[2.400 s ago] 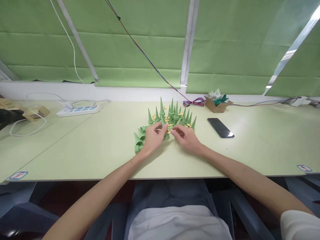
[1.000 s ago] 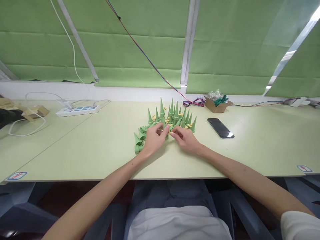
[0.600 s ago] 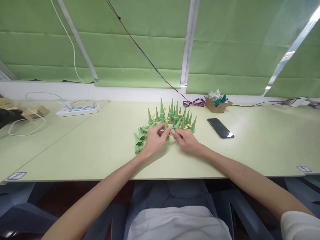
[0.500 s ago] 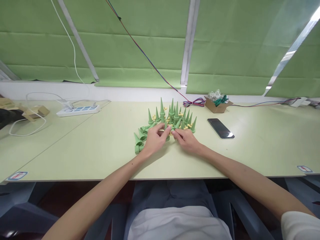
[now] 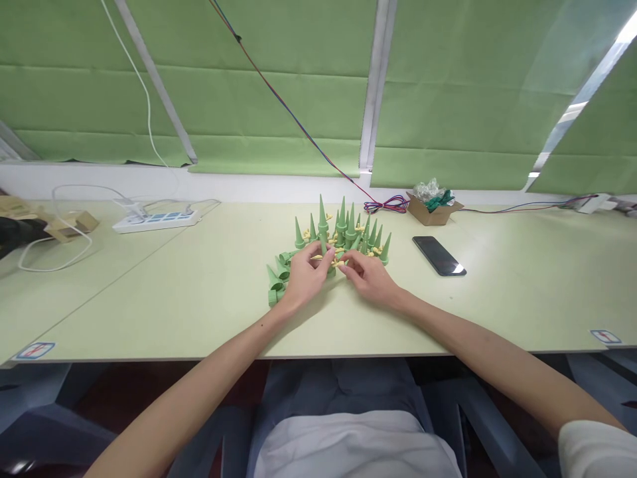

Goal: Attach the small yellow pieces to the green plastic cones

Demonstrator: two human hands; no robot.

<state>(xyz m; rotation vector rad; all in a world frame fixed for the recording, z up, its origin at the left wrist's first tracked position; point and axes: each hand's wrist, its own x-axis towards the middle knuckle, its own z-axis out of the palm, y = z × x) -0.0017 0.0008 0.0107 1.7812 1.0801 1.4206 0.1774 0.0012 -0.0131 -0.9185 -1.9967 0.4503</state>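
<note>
Several green cones [image 5: 322,219] stand upright in a cluster at the middle of the table, with small yellow pieces [image 5: 307,234] among them. More green cones [image 5: 274,279] lie on their sides to the left of the cluster. My left hand [image 5: 309,271] is closed round a green cone at the cluster's near edge. Close by on the right, my right hand [image 5: 367,273] pinches a small yellow piece [image 5: 340,263] beside that cone. The fingertips partly hide the pieces between the hands.
A black phone [image 5: 439,255] lies right of the cones. Behind it are a small cardboard box [image 5: 434,214] with plastic wrap and coiled wires [image 5: 387,204]. A white power strip [image 5: 156,221] and cardboard pieces [image 5: 73,226] sit at the left.
The hands have drawn slightly apart, my left hand a little to the left. The yellow piece between them shows more, and the cone in my left hand has shifted left.
</note>
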